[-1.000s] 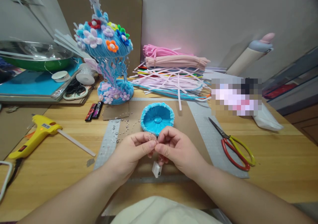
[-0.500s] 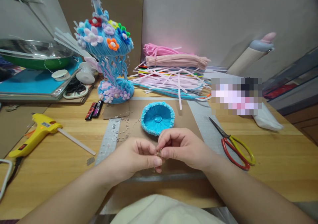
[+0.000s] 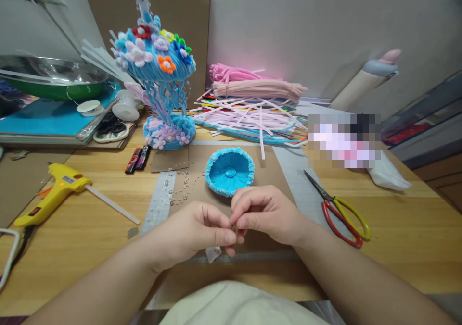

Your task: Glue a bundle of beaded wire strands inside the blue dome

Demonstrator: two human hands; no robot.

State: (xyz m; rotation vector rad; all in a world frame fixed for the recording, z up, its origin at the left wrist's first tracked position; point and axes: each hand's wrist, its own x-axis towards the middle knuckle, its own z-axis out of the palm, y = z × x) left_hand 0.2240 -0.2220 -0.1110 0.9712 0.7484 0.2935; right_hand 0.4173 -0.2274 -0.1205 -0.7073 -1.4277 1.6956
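Observation:
My left hand [image 3: 211,231] and my right hand [image 3: 265,214] meet fingertip to fingertip over a sheet of brown cardboard [image 3: 274,171]. Both are closed in a pinch around something tiny and brownish; the fingers cover most of it, so its kind stays unclear. Under my left fingers a small whitish translucent scrap [image 3: 212,254] shows. Just beyond my hands sits a blue bowl-shaped piece [image 3: 231,173] with a fuzzy, ruffled rim and a round disc in its middle. Thin strands of clear and silvery beads [image 3: 184,185] lie to its left on the cardboard.
A yellow glue gun [image 3: 59,190] with a glue stick lies at left. Scissors [image 3: 335,207] with red and yellow handles rest at right. Behind stand a blue jellyfish-like flower decoration [image 3: 155,60] and bundles of pipe cleaners [image 3: 252,104]. A metal bowl [image 3: 54,77] is far left.
My fingertips have drawn closer together, hiding more of the tiny thing between them. The whitish scrap now shows below my left hand. The view has shifted slightly.

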